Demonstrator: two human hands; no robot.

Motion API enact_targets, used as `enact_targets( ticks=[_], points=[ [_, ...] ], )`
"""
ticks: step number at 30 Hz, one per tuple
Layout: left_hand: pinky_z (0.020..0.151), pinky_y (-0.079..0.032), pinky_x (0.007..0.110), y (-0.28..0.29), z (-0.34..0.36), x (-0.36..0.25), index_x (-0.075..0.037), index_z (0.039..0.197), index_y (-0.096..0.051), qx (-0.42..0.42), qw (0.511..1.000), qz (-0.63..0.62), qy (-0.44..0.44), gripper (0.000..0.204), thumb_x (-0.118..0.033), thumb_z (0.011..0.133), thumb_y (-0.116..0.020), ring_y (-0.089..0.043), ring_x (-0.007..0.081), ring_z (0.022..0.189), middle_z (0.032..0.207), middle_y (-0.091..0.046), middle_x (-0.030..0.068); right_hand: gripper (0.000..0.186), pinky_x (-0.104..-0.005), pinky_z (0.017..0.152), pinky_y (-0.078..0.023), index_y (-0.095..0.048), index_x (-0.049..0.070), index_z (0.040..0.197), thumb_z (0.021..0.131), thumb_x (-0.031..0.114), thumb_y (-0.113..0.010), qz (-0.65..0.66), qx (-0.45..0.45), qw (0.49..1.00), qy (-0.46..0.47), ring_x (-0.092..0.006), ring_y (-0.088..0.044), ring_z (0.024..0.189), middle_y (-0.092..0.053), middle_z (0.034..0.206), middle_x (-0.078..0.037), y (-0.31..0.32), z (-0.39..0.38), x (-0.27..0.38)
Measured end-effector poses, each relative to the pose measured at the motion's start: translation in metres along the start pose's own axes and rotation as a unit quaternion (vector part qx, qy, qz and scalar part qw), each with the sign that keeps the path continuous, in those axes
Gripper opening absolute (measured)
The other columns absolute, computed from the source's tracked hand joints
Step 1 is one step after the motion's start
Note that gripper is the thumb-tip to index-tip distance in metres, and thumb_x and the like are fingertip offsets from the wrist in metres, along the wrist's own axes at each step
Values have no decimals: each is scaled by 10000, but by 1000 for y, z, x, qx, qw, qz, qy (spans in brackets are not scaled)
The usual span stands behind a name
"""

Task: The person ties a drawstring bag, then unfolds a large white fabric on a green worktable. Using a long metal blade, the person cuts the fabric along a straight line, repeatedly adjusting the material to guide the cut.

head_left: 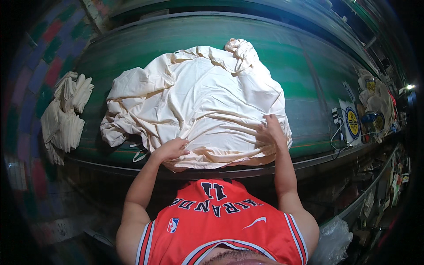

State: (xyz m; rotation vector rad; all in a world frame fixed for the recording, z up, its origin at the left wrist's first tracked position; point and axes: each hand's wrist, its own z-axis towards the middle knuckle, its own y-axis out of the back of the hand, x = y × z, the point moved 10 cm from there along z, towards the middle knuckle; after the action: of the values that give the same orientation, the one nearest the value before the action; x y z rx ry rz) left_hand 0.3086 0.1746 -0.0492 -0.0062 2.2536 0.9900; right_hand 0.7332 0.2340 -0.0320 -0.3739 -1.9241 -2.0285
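Note:
A large piece of cream cloth [212, 101] lies spread and rumpled over the green table, its near side lying along the table's front edge. My left hand [171, 149] is closed at the cloth's near left part, its fingers pinching a fold. Farther right, my right hand [271, 129] is closed on the cloth near its right side, fingers bent into the fabric. Creases run across the cloth between the two hands. A bunched roll of the same cloth [242, 53] rises at the far edge, and loose folds gather on the left.
The green table [282, 44] extends behind the cloth. Folded cream cloth bundles [66, 117] sit at its left end. On the right are a white board with a round blue-and-yellow emblem [352, 123], a cable and mixed items. Clear plastic [333, 240] lies low at the right.

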Motion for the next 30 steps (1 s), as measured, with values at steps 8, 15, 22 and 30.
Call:
enact_targets(
  ticks=[8, 15, 22, 30],
  points=[
    [879, -474, 416, 9, -6, 20, 4, 1180, -616, -97, 995, -14, 13, 415, -279, 889, -703, -602, 375, 987, 1042, -613, 220, 582, -468, 921, -515, -538, 39, 1317, 804, 223, -741, 12, 1, 998, -59, -431, -603, 1072, -523, 1235, -253, -5, 7, -10],
    [787, -491, 418, 44, 14, 36, 8, 1109, -663, -182, 983, -18, 32, 318, -209, 879, -691, -626, 341, 868, 947, -646, 175, 364, -482, 820, -536, -642, 62, 1124, 831, 266, -711, -30, 26, 999, -19, -407, -644, 951, -571, 1113, -240, -14, 33, -7],
    [914, -491, 434, 81, 17, 60, 13, 1144, -666, -251, 959, -78, 104, 320, -198, 903, -671, -632, 393, 1049, 1120, -645, 219, 230, -486, 719, -527, -661, 55, 957, 848, 253, -702, -13, 45, 998, 30, -385, -646, 821, -596, 934, -209, -41, 23, 37],
    [944, -476, 438, 115, -32, 110, 9, 1099, -666, -370, 921, -14, 120, 272, -148, 878, -687, -599, 377, 1061, 1129, -593, 192, 194, -480, 791, -521, -668, 56, 944, 823, 203, -706, 36, 47, 996, 72, -400, -624, 898, -604, 980, -210, -62, -2, 99]
  ],
)
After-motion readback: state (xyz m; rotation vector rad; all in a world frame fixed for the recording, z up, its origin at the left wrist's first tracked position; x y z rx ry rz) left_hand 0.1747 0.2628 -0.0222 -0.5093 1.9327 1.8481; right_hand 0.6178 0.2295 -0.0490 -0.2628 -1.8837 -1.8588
